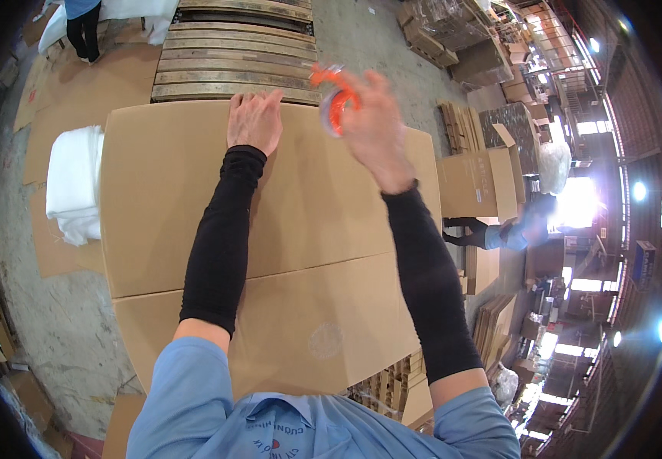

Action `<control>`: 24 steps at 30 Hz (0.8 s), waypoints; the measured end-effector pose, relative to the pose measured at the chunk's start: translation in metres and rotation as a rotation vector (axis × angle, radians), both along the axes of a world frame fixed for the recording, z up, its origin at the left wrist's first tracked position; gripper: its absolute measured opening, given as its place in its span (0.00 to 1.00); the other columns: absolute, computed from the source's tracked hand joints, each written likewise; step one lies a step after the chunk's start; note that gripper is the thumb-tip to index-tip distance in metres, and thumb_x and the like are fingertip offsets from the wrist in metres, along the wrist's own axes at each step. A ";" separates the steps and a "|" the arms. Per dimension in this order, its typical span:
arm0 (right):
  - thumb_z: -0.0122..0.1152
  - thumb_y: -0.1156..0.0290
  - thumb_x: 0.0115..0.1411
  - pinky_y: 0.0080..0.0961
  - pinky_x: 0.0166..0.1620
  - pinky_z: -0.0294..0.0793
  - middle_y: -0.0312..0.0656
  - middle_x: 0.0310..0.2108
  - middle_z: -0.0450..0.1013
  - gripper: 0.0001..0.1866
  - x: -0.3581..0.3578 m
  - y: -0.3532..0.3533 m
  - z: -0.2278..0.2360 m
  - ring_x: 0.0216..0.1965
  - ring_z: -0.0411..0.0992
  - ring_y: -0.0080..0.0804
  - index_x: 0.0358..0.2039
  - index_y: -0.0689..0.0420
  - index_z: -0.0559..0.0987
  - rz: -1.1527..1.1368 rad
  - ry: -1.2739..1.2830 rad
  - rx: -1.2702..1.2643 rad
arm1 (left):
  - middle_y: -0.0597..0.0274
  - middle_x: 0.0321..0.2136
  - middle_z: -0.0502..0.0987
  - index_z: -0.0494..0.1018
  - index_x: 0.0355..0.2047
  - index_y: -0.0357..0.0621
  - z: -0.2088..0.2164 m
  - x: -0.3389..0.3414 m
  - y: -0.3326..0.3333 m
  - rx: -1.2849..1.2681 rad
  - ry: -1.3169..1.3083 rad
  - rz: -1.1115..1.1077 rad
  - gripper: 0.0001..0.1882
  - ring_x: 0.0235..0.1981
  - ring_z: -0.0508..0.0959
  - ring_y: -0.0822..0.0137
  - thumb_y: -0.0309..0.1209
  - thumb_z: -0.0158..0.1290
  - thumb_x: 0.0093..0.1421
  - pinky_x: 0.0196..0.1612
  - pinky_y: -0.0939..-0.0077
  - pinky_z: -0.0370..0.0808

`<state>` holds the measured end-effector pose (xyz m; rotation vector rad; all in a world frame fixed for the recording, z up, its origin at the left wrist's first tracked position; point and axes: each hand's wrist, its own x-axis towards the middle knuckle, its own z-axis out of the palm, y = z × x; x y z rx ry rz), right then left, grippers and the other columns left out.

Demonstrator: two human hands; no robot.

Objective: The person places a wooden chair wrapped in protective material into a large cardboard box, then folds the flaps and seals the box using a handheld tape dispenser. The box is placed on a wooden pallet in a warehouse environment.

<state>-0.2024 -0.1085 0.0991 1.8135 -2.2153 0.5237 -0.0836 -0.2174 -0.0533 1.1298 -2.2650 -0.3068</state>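
A large flat brown cardboard carton (323, 203) spreads out before me, with a crease running across it and a faint round print near my body. At its far edge, my left hand (254, 124) has its fingers hooked over the rim. My right hand (377, 126), smeared by motion, is closed on an orange tape dispenser (339, 103) carrying a roll of tape. The dispenser is above the carton's far edge, to the right of my left hand. Whether it touches the cardboard I cannot tell.
Wooden pallets (235, 57) lie just beyond the carton. A folded white bundle (75, 180) is at its left. An open box (476, 183) stands to the right, near a person in blue (515, 233). Another person (82, 30) stands at the far left.
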 end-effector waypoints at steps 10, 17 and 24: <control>0.56 0.69 0.53 0.44 0.49 0.79 0.50 0.39 0.81 0.18 0.003 -0.020 -0.004 0.46 0.79 0.53 0.44 0.46 0.86 -0.161 -0.250 0.588 | 0.58 0.33 0.82 0.76 0.56 0.50 0.000 -0.014 -0.011 0.354 0.652 -0.342 0.17 0.29 0.76 0.56 0.25 0.50 0.67 0.37 0.72 0.74; 0.57 0.70 0.53 0.43 0.50 0.79 0.50 0.42 0.80 0.19 0.013 0.002 0.005 0.47 0.79 0.52 0.45 0.45 0.85 -0.168 -0.227 0.615 | 0.63 0.33 0.83 0.77 0.47 0.54 0.008 -0.014 -0.003 0.275 0.214 -0.466 0.13 0.41 0.81 0.58 0.38 0.44 0.73 0.53 0.64 0.67; 0.58 0.68 0.55 0.45 0.50 0.79 0.51 0.46 0.77 0.19 0.012 0.015 -0.005 0.47 0.78 0.53 0.48 0.46 0.85 -0.133 -0.192 0.595 | 0.62 0.35 0.83 0.76 0.47 0.54 0.007 -0.016 -0.002 0.298 0.159 -0.473 0.12 0.45 0.81 0.58 0.39 0.44 0.73 0.56 0.61 0.66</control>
